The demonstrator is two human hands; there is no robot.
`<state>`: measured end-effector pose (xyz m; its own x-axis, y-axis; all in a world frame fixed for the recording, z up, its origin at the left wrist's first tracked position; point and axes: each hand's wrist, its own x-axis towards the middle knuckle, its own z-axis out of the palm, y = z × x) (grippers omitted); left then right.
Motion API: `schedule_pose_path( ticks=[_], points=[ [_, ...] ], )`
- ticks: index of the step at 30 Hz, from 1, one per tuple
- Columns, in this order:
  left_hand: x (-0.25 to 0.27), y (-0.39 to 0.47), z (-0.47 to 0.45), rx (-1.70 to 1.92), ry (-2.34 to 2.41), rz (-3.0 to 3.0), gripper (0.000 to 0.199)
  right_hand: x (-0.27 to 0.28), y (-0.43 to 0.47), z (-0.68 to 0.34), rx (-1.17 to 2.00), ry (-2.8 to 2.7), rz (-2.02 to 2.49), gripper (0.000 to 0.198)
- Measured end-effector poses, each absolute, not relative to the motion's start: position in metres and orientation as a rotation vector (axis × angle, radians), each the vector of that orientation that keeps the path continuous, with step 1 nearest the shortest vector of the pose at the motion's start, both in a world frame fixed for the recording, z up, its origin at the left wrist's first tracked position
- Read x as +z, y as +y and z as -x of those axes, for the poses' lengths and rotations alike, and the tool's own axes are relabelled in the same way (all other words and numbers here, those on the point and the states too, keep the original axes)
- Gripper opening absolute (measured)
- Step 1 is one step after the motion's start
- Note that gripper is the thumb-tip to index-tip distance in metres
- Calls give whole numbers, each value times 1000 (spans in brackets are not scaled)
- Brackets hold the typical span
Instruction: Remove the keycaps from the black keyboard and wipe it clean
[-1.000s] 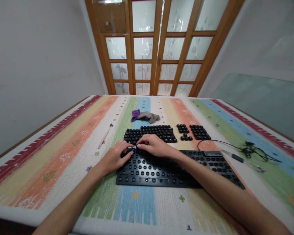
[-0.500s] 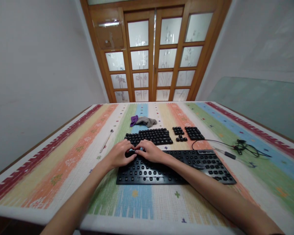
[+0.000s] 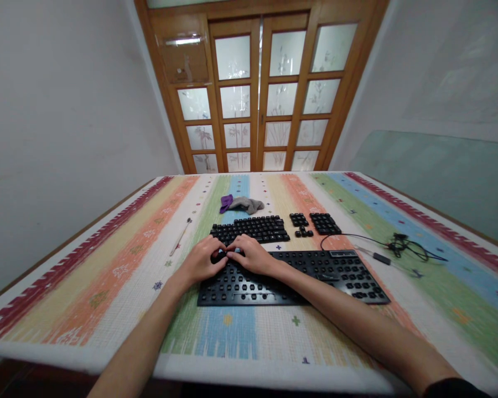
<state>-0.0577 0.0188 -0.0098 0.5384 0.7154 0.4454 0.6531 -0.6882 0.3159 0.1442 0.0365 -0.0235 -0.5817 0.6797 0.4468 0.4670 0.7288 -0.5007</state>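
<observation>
A black keyboard base (image 3: 282,296) without its keycaps lies on the table, its small round sockets bare. My left hand (image 3: 203,257) is at its upper left corner, thumb and fingers bent in a pinch. Close against it, my right hand (image 3: 249,254) pinches at the same spot, fingertips of both nearly meeting. Whatever is between the fingers is hidden. Just behind the hands, black keycaps (image 3: 261,229) sit in rows. More keycaps form a number block (image 3: 325,223) and smaller groups (image 3: 299,220) to the right. A dark slim object (image 3: 327,277) rests on the base near my right forearm.
A grey and purple cloth (image 3: 244,205) lies behind the keycaps. Left of the hands is a thin brush (image 3: 180,237). At the right are a tool with a dark handle (image 3: 382,258) and a coiled black cable (image 3: 410,247). A striped cloth (image 3: 124,271) covers the table.
The view has shifted slightly, and the base's right end appears a little farther left and up. Both hands keep their pinch at the same corner.
</observation>
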Motion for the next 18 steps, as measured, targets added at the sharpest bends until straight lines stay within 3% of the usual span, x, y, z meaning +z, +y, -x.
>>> schedule_pose_path(
  ticks=[6, 18],
  points=[
    [-13, 21, 56, 890, 1174, -2657, 6, -25, 34, -147, 414, -2303, 849, 19],
    [-11, 20, 57, 884, 1169, -2635, 6, -28, 34, -147, 410, -2307, 822, 18]
  ],
)
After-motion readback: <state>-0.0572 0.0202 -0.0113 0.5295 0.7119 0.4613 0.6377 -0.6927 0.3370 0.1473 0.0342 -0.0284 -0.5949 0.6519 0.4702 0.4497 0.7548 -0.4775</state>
